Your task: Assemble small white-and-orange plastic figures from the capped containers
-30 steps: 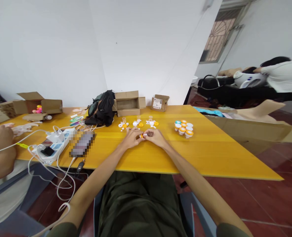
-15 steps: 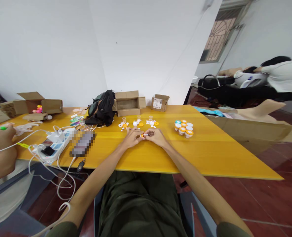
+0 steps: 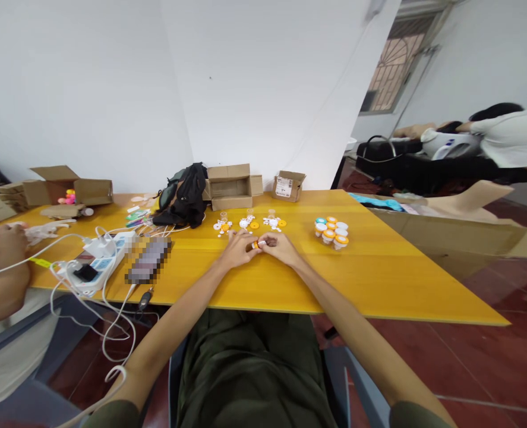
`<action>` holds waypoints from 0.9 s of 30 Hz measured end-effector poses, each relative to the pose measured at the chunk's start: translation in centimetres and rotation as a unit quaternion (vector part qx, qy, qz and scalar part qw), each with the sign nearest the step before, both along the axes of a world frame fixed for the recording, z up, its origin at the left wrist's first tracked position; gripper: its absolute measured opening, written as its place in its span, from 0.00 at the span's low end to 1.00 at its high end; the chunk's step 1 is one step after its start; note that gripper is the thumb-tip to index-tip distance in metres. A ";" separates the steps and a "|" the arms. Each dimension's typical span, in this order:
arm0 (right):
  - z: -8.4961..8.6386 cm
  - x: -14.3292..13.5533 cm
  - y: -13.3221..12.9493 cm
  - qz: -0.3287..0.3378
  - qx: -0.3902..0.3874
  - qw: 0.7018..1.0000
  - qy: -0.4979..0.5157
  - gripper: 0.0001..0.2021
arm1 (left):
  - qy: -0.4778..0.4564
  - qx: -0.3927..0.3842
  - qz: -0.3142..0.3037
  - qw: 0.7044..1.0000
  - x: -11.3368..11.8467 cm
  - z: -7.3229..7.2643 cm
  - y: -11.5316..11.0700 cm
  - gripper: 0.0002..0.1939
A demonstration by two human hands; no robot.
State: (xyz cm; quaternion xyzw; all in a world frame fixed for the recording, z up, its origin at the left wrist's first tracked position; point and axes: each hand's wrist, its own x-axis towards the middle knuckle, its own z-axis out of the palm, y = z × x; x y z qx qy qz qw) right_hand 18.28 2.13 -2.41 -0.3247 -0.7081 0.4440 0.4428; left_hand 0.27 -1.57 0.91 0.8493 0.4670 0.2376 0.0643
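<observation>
My left hand [image 3: 237,249] and my right hand [image 3: 283,248] meet over the table's middle, fingers closed on a small orange-and-white plastic piece [image 3: 256,244]. Fingertips hide much of it, so its full shape cannot be made out. Just beyond the hands lie three groups of loose parts: white pieces [image 3: 244,224], yellow discs [image 3: 282,223] and small clear cups [image 3: 250,212]. Right of my right hand stands a cluster of small clear containers with orange, white and teal lids [image 3: 331,226].
Cardboard boxes [image 3: 231,193] and a black bag [image 3: 187,196] stand along the wall. To the left are a phone [image 3: 150,260], a power strip [image 3: 105,264] and tangled white cables. A co-worker's hands [image 3: 9,238] are at far left; a large carton [image 3: 441,238] stands beyond the table's right edge.
My hands stay in nearly the same place, with the piece turned slightly between the fingers. At far left, the green item in the co-worker's hand no longer shows.
</observation>
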 end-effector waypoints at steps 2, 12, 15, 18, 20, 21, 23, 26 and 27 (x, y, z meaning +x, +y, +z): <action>-0.1 0.0 0.1 0.007 0.000 1.000 -0.002 0.12 | 0.004 0.006 0.001 1.000 0.0 -0.1 0.0 0.09; 0.3 0.3 0.0 0.036 -0.026 0.999 -0.005 0.18 | -0.018 0.006 0.014 1.000 -0.2 -0.6 0.5 0.10; 0.5 0.2 -0.1 0.037 -0.027 0.999 0.000 0.20 | -0.029 0.006 0.021 0.999 -0.3 -0.9 0.7 0.11; 0.6 0.2 -0.2 0.039 -0.021 0.999 0.006 0.20 | -0.036 0.004 0.024 0.999 -0.3 -1.0 0.7 0.11; 0.7 0.1 -0.2 0.039 -0.006 0.999 0.001 0.18 | -0.038 0.002 0.023 0.999 -0.3 -1.0 0.7 0.11; 0.7 0.1 -0.3 0.036 0.006 0.999 -0.005 0.17 | -0.038 0.002 0.023 0.999 -0.3 -1.0 0.7 0.11; 0.8 0.0 -0.5 0.022 0.036 0.999 -0.024 0.13 | -0.037 0.003 0.023 0.999 -0.2 -0.9 0.6 0.11; 1.0 -0.1 -0.9 -0.008 0.094 0.994 -0.062 0.09 | -0.034 0.005 0.022 0.999 -0.2 -0.8 0.5 0.10; 1.1 -0.1 -1.0 -0.016 0.113 0.991 -0.074 0.08 | -0.031 0.006 0.020 0.999 -0.2 -0.8 0.4 0.10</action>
